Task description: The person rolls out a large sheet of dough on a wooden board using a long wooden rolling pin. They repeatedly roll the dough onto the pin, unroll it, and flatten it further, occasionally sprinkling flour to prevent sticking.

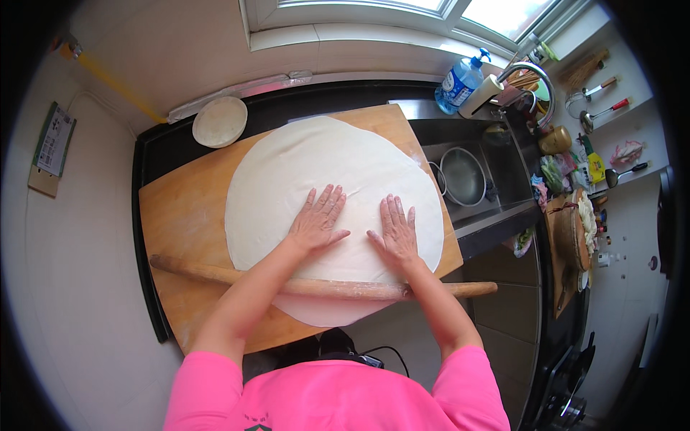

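A broad, thin sheet of white dough covers much of a wooden board. My left hand lies palm down on the middle of the sheet, fingers spread. To its right, my right hand also rests flat on the dough, thumb apart from the fingers. Neither hand grasps anything. A long wooden rolling pin lies across the near part of the dough, beneath my forearms. The sheet's near edge extends past the pin towards my body and hangs over the board's edge.
A bowl of whitish contents stands behind the board on the left. At right, a metal pot sits in the sink, near a blue soap bottle and a faucet. Farther right is a round chopping block.
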### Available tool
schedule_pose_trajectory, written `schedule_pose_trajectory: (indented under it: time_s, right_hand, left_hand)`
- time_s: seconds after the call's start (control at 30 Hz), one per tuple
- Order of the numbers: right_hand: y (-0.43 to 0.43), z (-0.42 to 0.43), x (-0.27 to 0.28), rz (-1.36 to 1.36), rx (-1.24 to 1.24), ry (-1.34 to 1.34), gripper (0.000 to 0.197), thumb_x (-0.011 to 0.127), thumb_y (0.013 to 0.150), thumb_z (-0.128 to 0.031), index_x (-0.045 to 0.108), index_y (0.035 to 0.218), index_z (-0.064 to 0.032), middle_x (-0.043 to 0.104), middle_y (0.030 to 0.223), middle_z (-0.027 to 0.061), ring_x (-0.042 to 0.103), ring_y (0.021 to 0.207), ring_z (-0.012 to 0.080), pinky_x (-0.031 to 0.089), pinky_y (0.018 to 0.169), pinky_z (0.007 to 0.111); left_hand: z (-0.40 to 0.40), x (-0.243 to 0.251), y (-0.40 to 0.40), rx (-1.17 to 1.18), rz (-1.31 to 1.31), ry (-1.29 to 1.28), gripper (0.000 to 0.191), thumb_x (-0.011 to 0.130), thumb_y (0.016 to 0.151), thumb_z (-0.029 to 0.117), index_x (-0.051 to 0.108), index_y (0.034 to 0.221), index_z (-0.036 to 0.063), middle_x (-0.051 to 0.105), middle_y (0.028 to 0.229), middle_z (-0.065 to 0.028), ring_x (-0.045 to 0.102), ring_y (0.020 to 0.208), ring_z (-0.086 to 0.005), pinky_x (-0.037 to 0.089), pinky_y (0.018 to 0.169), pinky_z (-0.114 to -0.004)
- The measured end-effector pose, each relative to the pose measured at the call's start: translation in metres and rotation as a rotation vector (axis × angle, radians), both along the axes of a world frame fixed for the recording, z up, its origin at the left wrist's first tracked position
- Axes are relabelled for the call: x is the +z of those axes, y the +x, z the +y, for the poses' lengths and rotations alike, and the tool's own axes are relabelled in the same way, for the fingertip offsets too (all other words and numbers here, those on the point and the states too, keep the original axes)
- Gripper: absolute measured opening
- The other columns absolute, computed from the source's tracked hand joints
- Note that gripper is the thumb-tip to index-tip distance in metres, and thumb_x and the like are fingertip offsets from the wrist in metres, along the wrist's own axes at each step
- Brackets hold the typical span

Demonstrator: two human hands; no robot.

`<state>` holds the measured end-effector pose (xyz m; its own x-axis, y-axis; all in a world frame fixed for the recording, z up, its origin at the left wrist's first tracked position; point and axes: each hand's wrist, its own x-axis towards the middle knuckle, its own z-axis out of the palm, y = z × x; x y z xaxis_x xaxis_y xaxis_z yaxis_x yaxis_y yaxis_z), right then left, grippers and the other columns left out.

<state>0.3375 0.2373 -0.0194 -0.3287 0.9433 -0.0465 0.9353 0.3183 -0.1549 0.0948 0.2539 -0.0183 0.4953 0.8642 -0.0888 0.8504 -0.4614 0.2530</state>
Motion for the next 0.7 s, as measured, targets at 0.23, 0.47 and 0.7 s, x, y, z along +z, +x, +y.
schedule_pose_trajectory:
  time_s: [0.23,0.47,0.7]
  right_hand:
    - [0.009,-0.007,0.01,0.021,-0.013,-0.027,0.088,0.05,0.088,-0.057,0.019,0.151,-0.0026,0.017,0.158,0.0182,0.011,0.148,0.0315,0.003,0.116,0.058]
    - [0.018,-0.08,0.05,0.136,0.025,-0.082,0.076,0.061,0.085,-0.049,0.037,0.143,-0.0044,0.031,0.149,0.0201,0.025,0.141,0.0339,0.015,0.114,0.054]
    - [0.069,-0.127,0.043,0.163,0.122,0.117,0.062,0.081,0.064,-0.039,0.054,0.111,-0.0073,0.054,0.101,0.0101,0.053,0.096,0.0288,0.042,0.089,0.044]
  left_hand:
    - [0.012,0.011,0.029,-0.001,0.017,-0.001,0.085,0.042,0.09,0.061,0.023,0.151,0.0048,0.019,0.159,-0.0124,0.012,0.148,-0.0243,0.006,0.119,-0.047]
    - [-0.033,0.031,-0.021,0.015,-0.075,-0.094,0.079,0.049,0.09,0.055,0.031,0.148,0.0038,0.025,0.155,-0.0178,0.017,0.146,-0.0298,0.009,0.118,-0.049]
    - [-0.15,0.051,-0.144,0.112,-0.037,0.124,0.056,0.077,0.069,0.043,0.056,0.104,0.0051,0.054,0.103,-0.0161,0.052,0.104,-0.0321,0.039,0.093,-0.045]
